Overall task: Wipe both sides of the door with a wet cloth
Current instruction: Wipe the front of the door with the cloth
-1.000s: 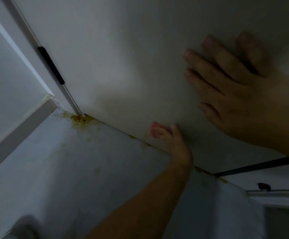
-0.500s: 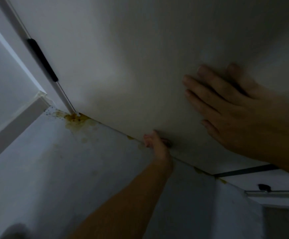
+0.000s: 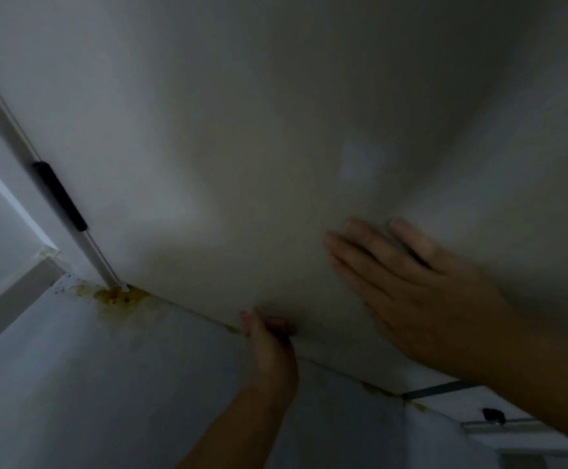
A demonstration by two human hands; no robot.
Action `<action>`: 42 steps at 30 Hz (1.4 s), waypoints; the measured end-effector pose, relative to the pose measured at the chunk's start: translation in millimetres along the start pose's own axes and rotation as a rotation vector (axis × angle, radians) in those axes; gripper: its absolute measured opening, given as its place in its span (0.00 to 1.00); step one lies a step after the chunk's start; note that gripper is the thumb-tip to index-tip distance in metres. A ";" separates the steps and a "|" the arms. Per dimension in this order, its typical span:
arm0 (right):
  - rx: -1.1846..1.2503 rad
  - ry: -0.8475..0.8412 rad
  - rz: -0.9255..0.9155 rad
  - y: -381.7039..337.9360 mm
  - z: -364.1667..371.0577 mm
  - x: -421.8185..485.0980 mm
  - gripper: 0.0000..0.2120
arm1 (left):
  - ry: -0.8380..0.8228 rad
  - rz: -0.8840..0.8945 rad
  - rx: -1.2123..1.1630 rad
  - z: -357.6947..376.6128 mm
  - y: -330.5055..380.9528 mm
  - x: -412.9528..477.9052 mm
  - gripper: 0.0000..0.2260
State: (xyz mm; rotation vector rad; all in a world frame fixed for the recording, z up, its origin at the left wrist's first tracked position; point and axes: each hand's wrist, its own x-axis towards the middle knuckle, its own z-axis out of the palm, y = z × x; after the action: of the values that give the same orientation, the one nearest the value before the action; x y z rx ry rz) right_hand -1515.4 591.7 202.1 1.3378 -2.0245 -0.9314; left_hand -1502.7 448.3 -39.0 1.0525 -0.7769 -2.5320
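The white door (image 3: 276, 130) fills the upper part of the view, seen from close to its bottom edge. My left hand (image 3: 270, 336) presses against that bottom edge where it meets the floor. Its fingers are curled on a small pinkish cloth (image 3: 247, 321), of which only a sliver shows. Flat on the door face to the right lies my right hand (image 3: 411, 292), fingers spread and holding nothing.
A black hinge (image 3: 61, 198) sits on the door's left edge. Below it the pale floor (image 3: 106, 384) has a yellow-brown stain (image 3: 117, 296). A white skirting board (image 3: 12, 299) runs at the left. A dark strip (image 3: 441, 389) and a metal rail (image 3: 512, 428) lie at the lower right.
My left hand has slid a little left along the door's bottom edge, toward the hinge. My right hand has moved lower on the door face. The view has tilted.
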 end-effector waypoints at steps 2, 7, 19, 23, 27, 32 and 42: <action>0.015 -0.004 0.009 0.0 -3.8 1.1 0.31 | -0.044 0.211 0.198 18.5 30.6 -29.5 0.31; 0.109 0.079 0.201 32.0 -37.2 -9.5 0.30 | -0.397 0.906 0.705 75.1 105.5 -99.9 0.34; 0.242 0.292 0.648 104.7 -101.9 -60.3 0.30 | -0.726 1.668 1.340 191.6 200.1 -224.3 0.28; 0.379 0.363 0.716 87.0 -99.5 -76.9 0.32 | -0.752 1.660 1.384 190.6 206.0 -245.0 0.29; 0.446 0.452 0.604 70.6 -107.1 -48.8 0.31 | -0.892 1.585 1.230 187.5 240.9 -248.3 0.29; 0.372 0.414 0.705 75.0 -111.8 22.9 0.34 | -1.046 1.501 1.112 184.1 291.2 -239.4 0.25; 0.152 0.435 1.093 63.0 -104.3 76.1 0.36 | -0.918 2.018 1.338 196.3 332.4 -187.4 0.22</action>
State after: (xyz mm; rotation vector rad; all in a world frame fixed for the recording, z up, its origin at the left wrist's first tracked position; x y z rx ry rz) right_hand -1500.7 511.6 320.5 0.2747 -2.0339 0.0171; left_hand -1495.4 335.4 374.9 -0.8253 -2.0859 -0.3029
